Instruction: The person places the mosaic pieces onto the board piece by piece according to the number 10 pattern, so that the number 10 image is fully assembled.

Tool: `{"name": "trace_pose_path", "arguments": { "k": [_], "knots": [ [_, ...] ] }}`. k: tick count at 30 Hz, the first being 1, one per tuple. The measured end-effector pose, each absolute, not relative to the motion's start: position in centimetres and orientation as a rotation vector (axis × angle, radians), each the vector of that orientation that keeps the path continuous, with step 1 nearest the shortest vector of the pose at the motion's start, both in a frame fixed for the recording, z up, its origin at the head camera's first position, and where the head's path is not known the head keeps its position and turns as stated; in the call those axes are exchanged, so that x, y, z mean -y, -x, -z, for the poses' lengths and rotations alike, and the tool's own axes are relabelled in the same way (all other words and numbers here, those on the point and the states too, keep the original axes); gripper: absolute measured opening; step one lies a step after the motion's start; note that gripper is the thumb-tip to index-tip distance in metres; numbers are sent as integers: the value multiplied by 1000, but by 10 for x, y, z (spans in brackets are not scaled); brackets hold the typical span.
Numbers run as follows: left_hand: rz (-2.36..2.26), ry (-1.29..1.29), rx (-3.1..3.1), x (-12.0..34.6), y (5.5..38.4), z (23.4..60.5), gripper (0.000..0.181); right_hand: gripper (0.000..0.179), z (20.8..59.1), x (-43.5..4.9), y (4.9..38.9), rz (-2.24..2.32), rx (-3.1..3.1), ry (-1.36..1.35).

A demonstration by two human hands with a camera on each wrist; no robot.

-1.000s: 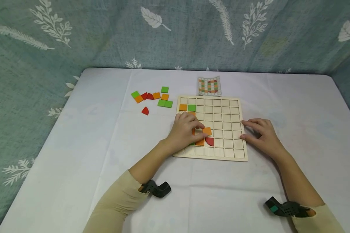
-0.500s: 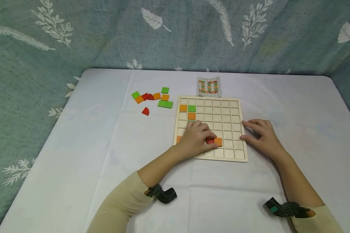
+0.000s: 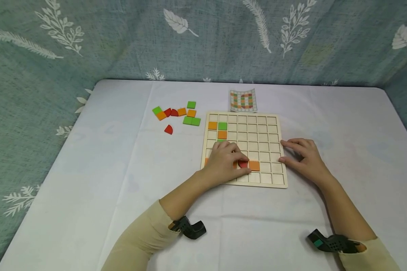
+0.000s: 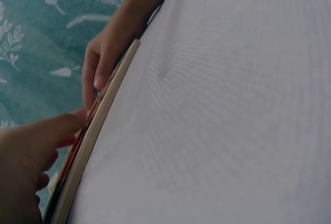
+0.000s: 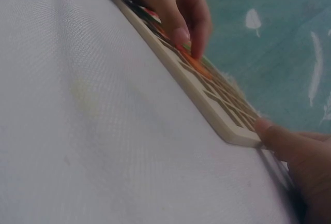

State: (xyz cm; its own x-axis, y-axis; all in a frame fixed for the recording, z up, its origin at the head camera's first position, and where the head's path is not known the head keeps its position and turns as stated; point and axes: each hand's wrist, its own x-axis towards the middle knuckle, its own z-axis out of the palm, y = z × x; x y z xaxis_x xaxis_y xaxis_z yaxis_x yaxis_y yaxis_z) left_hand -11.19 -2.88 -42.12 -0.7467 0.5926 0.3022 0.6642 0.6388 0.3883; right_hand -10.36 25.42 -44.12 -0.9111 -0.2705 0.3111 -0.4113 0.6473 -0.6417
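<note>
Orange tile (image 3: 254, 166) now flat R of red pc (image 3: 243, 164), row +1; L hand (image 3: 225, 162) grip spread, R hand (image 3: 303, 157) spread @ board (image 3: 263, 146) edge.

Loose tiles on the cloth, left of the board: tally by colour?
Green tiles: 4
Orange tiles: 3
Red quarter-round tiles: 3
Total: 10

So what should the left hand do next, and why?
Probably lift the left hand and reach for a loose red quarter-circle tile: the rightmost orange square tile looks settled flat in the wooden grid board, and that red one lies outside it.
</note>
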Motion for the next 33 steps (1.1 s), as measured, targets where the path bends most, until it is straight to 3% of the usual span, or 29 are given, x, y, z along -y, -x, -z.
{"name": "trace_pose_path", "arguments": {
  "k": [20,33],
  "knots": [
    [914,886,2685,72,132,408,30,49,440,-253,105,-1103,2682,-560],
    [1028,573,2737,116,143,395,34,50,440,-255,104,-1100,2690,-553]
  ]
}}
